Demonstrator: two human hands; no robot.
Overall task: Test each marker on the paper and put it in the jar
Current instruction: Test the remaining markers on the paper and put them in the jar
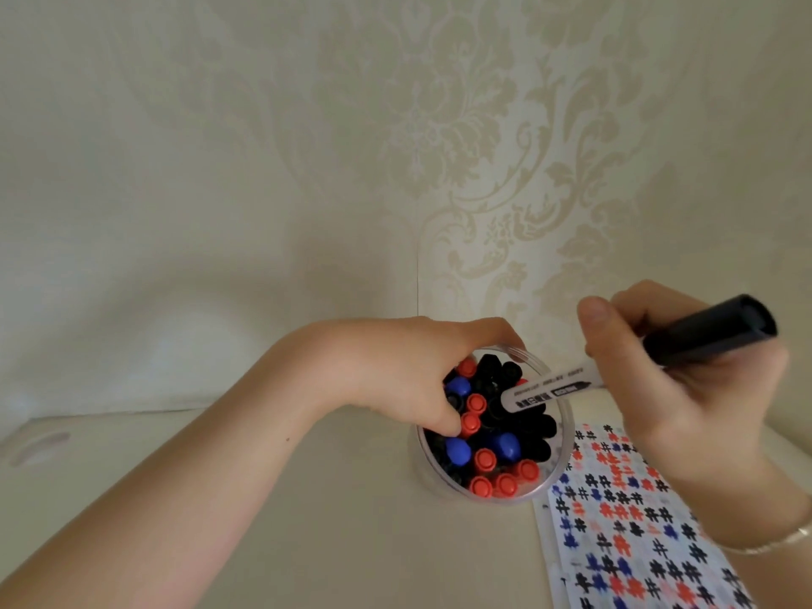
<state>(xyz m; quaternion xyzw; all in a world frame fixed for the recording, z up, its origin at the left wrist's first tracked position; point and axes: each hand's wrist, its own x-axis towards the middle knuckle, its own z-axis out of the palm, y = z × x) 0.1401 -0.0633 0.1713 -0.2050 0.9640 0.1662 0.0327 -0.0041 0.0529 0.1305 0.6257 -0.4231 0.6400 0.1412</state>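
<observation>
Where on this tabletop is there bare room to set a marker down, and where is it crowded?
Bare tabletop lies between the left forearm and the paper, in front of the jar. Crowded: the jar, packed with markers, with both hands at it.

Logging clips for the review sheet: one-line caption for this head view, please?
Right hand lowers a black-capped white marker into the clear round jar of capped markers, left hand parting them, beside the hash-marked paper.

Both forearms are bare, with a thin silver bracelet [773, 542] circling the right wrist.
</observation>
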